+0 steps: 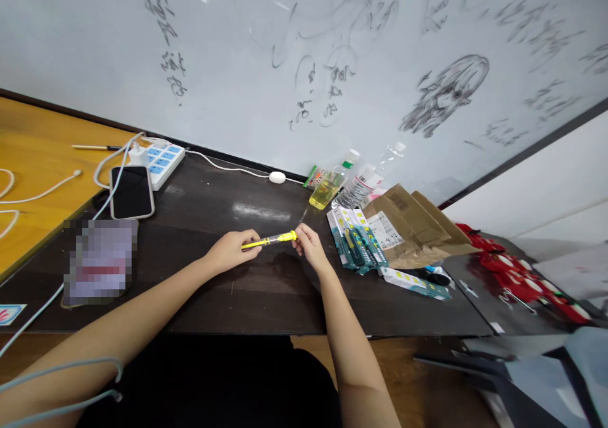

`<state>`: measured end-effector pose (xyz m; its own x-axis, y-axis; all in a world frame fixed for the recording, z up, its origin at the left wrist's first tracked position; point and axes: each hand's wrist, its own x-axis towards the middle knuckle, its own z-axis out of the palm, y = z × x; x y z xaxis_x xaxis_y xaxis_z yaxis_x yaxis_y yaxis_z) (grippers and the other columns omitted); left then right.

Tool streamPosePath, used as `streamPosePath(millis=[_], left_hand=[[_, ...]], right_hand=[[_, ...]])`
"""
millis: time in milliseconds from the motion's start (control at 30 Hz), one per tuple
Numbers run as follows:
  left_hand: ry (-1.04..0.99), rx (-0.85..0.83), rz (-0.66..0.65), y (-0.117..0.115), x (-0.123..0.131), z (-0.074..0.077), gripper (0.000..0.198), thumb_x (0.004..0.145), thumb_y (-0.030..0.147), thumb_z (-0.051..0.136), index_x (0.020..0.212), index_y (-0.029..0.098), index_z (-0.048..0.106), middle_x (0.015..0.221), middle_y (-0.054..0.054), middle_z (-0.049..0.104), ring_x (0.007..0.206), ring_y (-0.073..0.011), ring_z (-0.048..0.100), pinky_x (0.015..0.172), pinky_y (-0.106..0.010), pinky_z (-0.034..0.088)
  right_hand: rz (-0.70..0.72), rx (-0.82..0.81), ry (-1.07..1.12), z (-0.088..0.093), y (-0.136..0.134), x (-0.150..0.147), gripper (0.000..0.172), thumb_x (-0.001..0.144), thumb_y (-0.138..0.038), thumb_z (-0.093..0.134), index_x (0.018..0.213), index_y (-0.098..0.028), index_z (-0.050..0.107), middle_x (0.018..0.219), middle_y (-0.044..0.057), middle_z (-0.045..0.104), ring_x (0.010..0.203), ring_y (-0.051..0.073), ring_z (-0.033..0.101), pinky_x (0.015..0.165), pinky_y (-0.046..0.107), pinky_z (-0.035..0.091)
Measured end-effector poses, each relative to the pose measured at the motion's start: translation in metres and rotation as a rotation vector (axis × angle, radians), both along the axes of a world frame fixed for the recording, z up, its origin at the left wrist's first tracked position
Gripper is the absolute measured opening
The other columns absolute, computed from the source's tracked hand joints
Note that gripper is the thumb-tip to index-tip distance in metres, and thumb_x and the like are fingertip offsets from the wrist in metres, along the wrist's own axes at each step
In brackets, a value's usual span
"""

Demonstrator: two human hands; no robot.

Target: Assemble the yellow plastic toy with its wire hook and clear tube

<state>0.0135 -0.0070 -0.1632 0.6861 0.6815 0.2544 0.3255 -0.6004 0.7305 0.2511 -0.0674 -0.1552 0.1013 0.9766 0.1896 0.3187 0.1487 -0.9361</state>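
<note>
A slim yellow tester pen [270,240] with a clear barrel lies nearly level above the dark table, in front of me. My left hand [236,249] is closed round its left end, so that end is partly hidden. At the other end, my right hand [308,245] pinches close against the yellow cap; its fingertips are mostly out of sight behind the hand. Right of my hands, several white and teal boxes [357,239] lie side by side, with a tool pictured on them. Another such box [416,283] rests nearer the table's front edge.
A torn cardboard package [408,225] leans behind the boxes. Bottles of yellow [327,187] and clear liquid [356,187] stand by the whiteboard. On the left are a phone [132,192], a power strip [164,165] and trailing white cables. Red items [527,276] lie far right.
</note>
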Motion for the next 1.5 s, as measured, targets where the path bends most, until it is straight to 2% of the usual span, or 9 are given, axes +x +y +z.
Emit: streamPosePath(millis=[267,500,600,700,967,1133,1333,1400,1500], left_hand=[[0.103,0.057,0.070,0.000,-0.001,0.001,0.022,0.079,0.040,0.054,0.091,0.025,0.065,0.066,0.003,0.062,0.059,-0.0126,0.054,0.056,-0.022,0.031],[0.127,0.098,0.051,0.001,-0.001,0.002,0.025,0.081,0.041,0.052,0.097,0.025,0.063,0.074,0.001,0.065,0.062,-0.0140,0.057,0.057,-0.022,0.032],[0.097,0.084,0.019,0.001,-0.002,0.002,0.026,0.083,0.040,0.050,0.099,0.023,0.063,0.081,-0.001,0.067,0.068,-0.0153,0.059,0.062,-0.022,0.036],[0.102,0.062,-0.004,0.001,-0.002,0.001,0.027,0.085,0.040,0.048,0.100,0.022,0.062,0.079,-0.001,0.067,0.067,-0.0155,0.060,0.062,-0.023,0.036],[0.166,0.149,0.020,-0.001,-0.001,0.001,0.033,0.086,0.046,0.047,0.105,0.023,0.061,0.083,-0.002,0.068,0.072,-0.0172,0.061,0.062,-0.023,0.036],[0.111,-0.014,0.005,0.000,0.000,0.003,0.035,0.084,0.050,0.049,0.098,0.022,0.065,0.066,0.002,0.060,0.059,-0.0137,0.056,0.058,-0.022,0.035],[-0.094,-0.252,-0.018,0.002,0.002,-0.004,0.036,0.084,0.049,0.049,0.093,0.018,0.063,0.059,0.002,0.059,0.055,-0.0118,0.055,0.059,-0.023,0.040],[-0.156,-0.346,-0.007,0.004,0.005,-0.008,0.036,0.084,0.048,0.050,0.093,0.016,0.062,0.058,0.003,0.057,0.050,-0.0096,0.052,0.053,-0.021,0.038],[-0.217,-0.553,0.018,0.007,0.007,-0.008,0.037,0.086,0.048,0.047,0.097,0.015,0.060,0.052,0.004,0.053,0.035,-0.0054,0.039,0.038,-0.017,0.027]], right_hand=[[-0.007,-0.007,0.003,0.001,-0.001,-0.003,0.034,0.086,-0.050,0.047,0.070,-0.021,0.041,0.054,-0.006,0.048,0.040,0.006,0.037,0.039,0.019,0.028],[-0.028,0.016,-0.027,-0.002,0.001,-0.008,0.036,0.087,-0.053,0.043,0.070,-0.021,0.040,0.053,-0.006,0.047,0.038,0.006,0.035,0.037,0.019,0.027],[-0.026,0.018,-0.039,-0.003,0.002,-0.010,0.037,0.088,-0.055,0.040,0.071,-0.022,0.039,0.054,-0.006,0.047,0.038,0.006,0.035,0.037,0.019,0.027],[-0.023,0.017,-0.039,-0.004,0.002,-0.012,0.037,0.088,-0.055,0.038,0.072,-0.022,0.037,0.054,-0.006,0.048,0.037,0.006,0.034,0.036,0.019,0.026],[-0.064,0.039,-0.101,-0.013,0.007,-0.011,0.040,0.091,-0.054,0.033,0.068,-0.021,0.036,0.052,-0.006,0.044,0.042,0.007,0.035,0.040,0.019,0.026],[-0.083,0.047,-0.138,-0.015,0.007,-0.008,0.040,0.091,-0.053,0.034,0.071,-0.020,0.043,0.056,-0.004,0.045,0.044,0.007,0.036,0.041,0.019,0.027],[0.070,0.041,0.020,-0.012,0.007,-0.006,0.031,0.091,-0.047,0.039,0.086,-0.019,0.051,0.057,-0.005,0.049,0.044,0.007,0.039,0.042,0.018,0.030],[0.127,0.015,0.084,-0.009,0.006,-0.006,0.025,0.088,-0.045,0.047,0.091,-0.020,0.050,0.058,-0.006,0.051,0.042,0.006,0.039,0.039,0.017,0.031],[0.194,-0.036,0.077,-0.004,0.002,-0.006,0.028,0.076,-0.039,0.065,0.090,-0.019,0.052,0.062,-0.007,0.052,0.039,0.004,0.040,0.035,0.016,0.031]])
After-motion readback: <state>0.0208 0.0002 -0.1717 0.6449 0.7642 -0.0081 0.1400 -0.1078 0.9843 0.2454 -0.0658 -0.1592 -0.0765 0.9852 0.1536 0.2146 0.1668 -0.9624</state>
